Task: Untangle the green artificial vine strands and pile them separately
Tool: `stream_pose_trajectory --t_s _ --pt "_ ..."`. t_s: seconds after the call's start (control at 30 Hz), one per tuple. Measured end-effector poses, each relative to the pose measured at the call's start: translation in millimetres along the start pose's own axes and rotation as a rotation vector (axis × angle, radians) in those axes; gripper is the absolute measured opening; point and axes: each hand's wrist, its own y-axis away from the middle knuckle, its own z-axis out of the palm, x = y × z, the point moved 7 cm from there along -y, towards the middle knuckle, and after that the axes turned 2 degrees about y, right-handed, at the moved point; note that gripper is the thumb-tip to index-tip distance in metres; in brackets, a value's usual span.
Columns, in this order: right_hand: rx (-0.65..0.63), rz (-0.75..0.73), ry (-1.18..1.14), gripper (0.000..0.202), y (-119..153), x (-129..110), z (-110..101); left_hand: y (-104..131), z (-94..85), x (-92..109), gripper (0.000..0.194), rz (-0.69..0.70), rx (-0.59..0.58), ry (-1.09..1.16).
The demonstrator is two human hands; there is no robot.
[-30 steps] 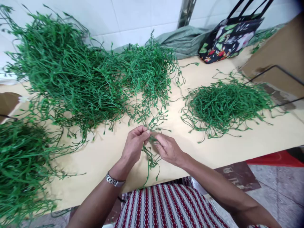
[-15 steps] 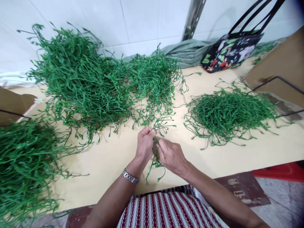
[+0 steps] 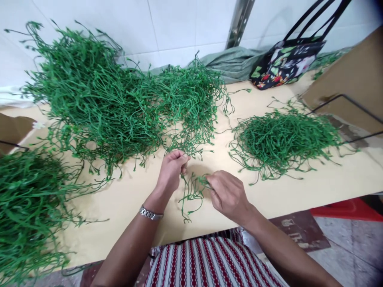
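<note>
Head view: Green stems with small budded tips are held between two bare hands, above the near middle of a pale desk.
Left hand: The grip is pinched narrow, thumb against forefinger, with stems caught at the fingertips and loose strands hung below.
Right hand: Its grip is likewise kept small, closed on stem tips just right of the hanging strands; the two hands are held apart.
Left wrist: A silver metal band is worn.
Heaps of greenery: A large heap is piled at far left, met on its right by a smaller heap. Another, the near-left heap, is cropped by the picture's edge; the right heap is set well apart.
Far side: A floral bag with black handles is stood beside green cloth, before a white tiled wall.
Cardboard: A brown panel is leaned at far right, crossed by black wire.
Near side: A red-and-white striped garment is worn; a red object is partly shown at right, beyond the desk's near edge.
</note>
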Motion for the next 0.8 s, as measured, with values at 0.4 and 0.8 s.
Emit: stream_pose_trajectory --t_s 0.4,0.8 --pt "0.069 -0.073 0.052 0.030 7.4 14.3 -8.5 5.8 -2.9 -12.5 0.012 -0.086 -0.079 0.015" --pt "0.354 0.114 0.658 0.023 3.9 130.8 -100.0 7.2 -4.9 -13.5 0.013 -0.076 -0.061 -0.056"
